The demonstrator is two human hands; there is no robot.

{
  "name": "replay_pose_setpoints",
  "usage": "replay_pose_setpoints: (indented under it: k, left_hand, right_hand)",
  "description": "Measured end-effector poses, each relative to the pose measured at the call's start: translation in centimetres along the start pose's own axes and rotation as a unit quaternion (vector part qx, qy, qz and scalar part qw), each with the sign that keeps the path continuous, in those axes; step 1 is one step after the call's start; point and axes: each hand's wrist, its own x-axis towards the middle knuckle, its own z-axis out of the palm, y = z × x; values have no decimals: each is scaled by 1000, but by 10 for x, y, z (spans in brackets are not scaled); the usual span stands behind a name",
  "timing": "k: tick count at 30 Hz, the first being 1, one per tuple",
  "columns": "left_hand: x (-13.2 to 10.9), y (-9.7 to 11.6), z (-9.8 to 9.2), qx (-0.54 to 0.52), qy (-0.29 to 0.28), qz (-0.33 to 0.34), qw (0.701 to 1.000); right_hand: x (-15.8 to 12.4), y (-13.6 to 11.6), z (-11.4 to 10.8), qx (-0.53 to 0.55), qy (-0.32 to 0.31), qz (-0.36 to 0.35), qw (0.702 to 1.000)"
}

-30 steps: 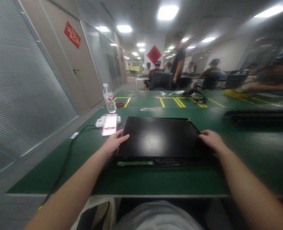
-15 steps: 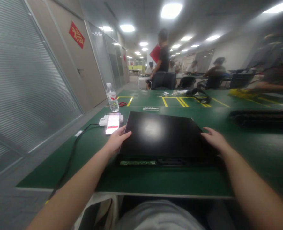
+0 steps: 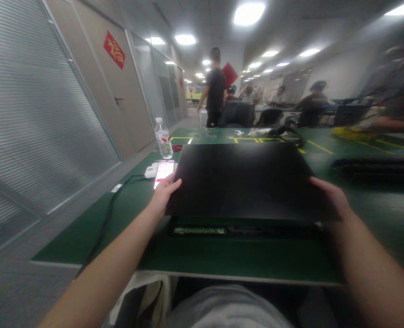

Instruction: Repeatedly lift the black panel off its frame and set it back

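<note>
Between my hands is a large thin black panel (image 3: 242,182), tilted, its far edge higher in the view. My left hand (image 3: 166,189) is closed on its left edge, with the thumb on top and the fingers mostly hidden. On the right edge, my right hand (image 3: 334,196) grips it from the side; most of those fingers are out of sight beneath. Under the panel's near edge a dark frame (image 3: 273,231) lies on the green table (image 3: 242,259). A green circuit board strip (image 3: 200,231) shows along the frame's near side.
A lit phone (image 3: 164,172) leans on a white power strip (image 3: 150,170), left of the panel, with a water bottle (image 3: 163,139) behind. A black cable (image 3: 108,214) runs off the table's left side. Long black parts (image 3: 379,171) lie at right. People sit and stand farther back.
Both hands have lifted the black panel away from the dark frame, and its glare spot is gone. My right hand has moved right and closed on the edge. A standing person behind moved left.
</note>
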Motion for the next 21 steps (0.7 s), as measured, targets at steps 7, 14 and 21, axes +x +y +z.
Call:
replay_pose_setpoints:
  k: [7, 14, 21]
  left_hand:
    - [10, -13, -7, 77, 64, -12, 995]
    - [12, -21, -17, 293, -18, 34, 955]
    - [3, -13, -12, 506, -79, 46, 858]
  right_hand:
    - [-13, -11, 14, 24, 66, -78, 995]
    - [1, -8, 13, 114, 137, -144, 973]
    - [19, -9, 10, 199, 214, -144, 945]
